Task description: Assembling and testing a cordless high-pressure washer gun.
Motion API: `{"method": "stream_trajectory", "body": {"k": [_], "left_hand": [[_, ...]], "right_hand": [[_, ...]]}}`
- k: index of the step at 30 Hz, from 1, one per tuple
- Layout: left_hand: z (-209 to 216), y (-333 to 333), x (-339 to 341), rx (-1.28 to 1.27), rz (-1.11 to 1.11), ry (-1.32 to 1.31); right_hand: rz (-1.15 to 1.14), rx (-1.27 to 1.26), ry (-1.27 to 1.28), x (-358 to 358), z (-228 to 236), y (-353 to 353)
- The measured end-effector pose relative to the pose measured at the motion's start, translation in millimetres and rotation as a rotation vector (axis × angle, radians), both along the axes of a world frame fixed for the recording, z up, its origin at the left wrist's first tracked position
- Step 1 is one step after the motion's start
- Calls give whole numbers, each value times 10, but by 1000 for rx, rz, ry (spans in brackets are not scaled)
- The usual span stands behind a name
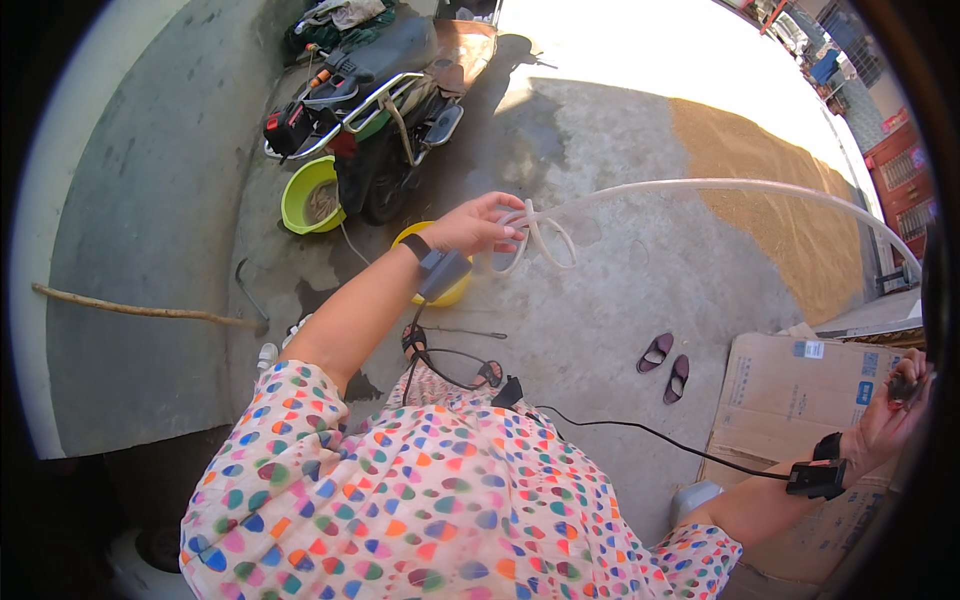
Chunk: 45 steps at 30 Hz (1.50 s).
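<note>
My left hand [474, 224] reaches forward over the floor, its fingers curled round a looped end of a clear plastic hose [740, 185]. From there the hose arcs across to the right edge of the view. Below and behind that hand sits a yellow basin [458, 292], partly covered by my wrist. Far out to the right, my right hand [882, 418] is closed on a small dark object [903, 388] whose kind I cannot make out. It is close to the rim of the picture, above the cardboard.
A parked motorbike [385, 110] stands at the upper left, beside a lime-green basin [288, 205]. A wooden stick [140, 304] leans by the wall. Purple shoes [655, 352] lie on the floor, near flattened cardboard [770, 400]. Grain [770, 200] is spread beyond. A black cable [640, 427] crosses to my right wrist.
</note>
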<state>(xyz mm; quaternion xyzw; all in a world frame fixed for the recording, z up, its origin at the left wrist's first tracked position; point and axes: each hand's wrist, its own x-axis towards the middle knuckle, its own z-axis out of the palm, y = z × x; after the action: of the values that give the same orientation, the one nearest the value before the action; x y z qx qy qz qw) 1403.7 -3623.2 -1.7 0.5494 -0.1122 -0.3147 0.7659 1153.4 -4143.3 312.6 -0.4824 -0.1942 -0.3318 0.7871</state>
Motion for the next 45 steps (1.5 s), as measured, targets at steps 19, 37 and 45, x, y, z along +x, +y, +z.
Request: {"method": "stream_trajectory", "body": {"k": [19, 37, 45], "left_hand": [[969, -1002, -608, -441, -76, 137], [947, -674, -615, 34, -160, 101], [917, -562, -775, 32, -85, 167]], "right_hand": [[-70, 85, 334, 1165, -2209, 2737], [44, -836, 946, 1069, -2163, 2816], [-636, -1332, 197, 977, -2167, 3144]]}}
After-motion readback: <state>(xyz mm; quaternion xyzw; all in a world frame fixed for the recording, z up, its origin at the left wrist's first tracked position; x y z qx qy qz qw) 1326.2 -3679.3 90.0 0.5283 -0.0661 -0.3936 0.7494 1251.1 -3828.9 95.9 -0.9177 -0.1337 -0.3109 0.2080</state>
